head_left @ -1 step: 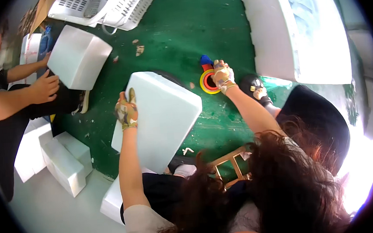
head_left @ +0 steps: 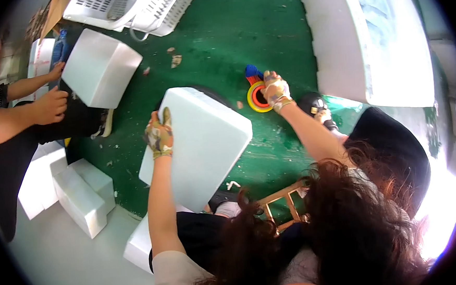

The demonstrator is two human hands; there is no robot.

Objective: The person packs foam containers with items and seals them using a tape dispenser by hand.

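Foam box [head_left: 207, 138] under left hand [head_left: 159, 135], interior hidden

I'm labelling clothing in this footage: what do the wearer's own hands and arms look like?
The left hand and right hand wear camouflage-patterned gloves in greens, browns and tan, ending around the wrists. The forearms are bare. The left sleeve is short and pale; hair mostly hides the right one.

Camouflage gloves [head_left: 159, 138], apparently whitish sleeves [head_left: 176, 269]
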